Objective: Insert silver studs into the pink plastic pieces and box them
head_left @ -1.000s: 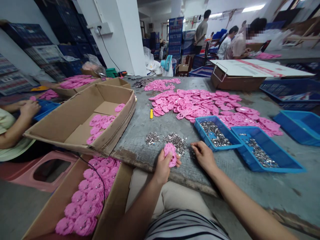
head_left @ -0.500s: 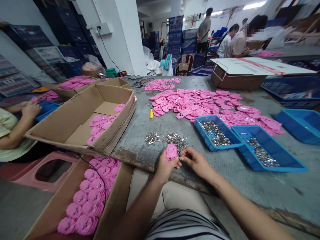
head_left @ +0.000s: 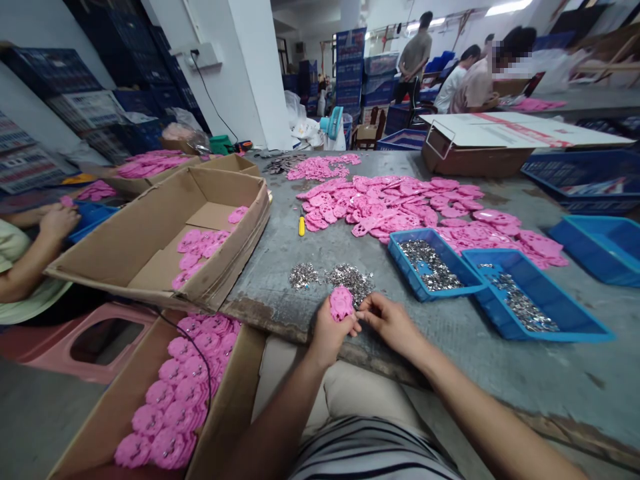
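A pink flower-shaped plastic piece is held upright in my left hand, thumb across its lower edge. My right hand is closed in a pinch at the piece's right edge; whatever lies between its fingertips is too small to make out. Just beyond my hands, two heaps of small shiny metal parts lie on the table, a larger heap and a smaller heap. Farther back spreads a wide pile of pink plastic pieces.
Two blue trays of metal parts stand to the right. A yellow-handled screwdriver lies behind the heaps. At left are a cardboard box and a lower box of stacked pink pieces. A co-worker's hands show far left.
My hands hold almost the same pose, with only a slight shift of the fingers at the pink piece's edge. The camera view has moved a little.
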`<state>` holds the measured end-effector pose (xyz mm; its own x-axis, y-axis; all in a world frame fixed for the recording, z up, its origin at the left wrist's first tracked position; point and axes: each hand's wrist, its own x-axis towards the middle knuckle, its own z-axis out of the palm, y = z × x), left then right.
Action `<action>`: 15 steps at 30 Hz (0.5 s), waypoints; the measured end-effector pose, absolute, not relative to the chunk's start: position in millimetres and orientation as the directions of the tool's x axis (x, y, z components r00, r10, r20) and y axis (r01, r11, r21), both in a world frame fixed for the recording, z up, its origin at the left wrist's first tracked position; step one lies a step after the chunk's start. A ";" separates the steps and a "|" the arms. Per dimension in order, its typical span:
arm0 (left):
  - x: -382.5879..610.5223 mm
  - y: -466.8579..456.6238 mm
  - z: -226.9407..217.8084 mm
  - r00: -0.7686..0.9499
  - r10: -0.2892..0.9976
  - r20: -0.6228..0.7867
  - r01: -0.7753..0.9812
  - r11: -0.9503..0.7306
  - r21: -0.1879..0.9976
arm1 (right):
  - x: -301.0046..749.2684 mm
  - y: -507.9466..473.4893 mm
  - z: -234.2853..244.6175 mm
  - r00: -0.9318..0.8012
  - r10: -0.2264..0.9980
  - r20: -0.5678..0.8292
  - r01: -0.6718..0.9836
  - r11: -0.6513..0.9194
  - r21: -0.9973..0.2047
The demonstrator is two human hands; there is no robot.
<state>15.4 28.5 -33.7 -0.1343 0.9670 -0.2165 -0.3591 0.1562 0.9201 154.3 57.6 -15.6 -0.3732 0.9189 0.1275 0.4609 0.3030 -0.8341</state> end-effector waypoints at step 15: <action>7.7 17.9 -19.8 -0.039 0.983 -0.179 -0.646 0.112 0.755 | 147.0 55.6 -9.3 -0.227 0.968 0.106 0.189 0.151 -0.970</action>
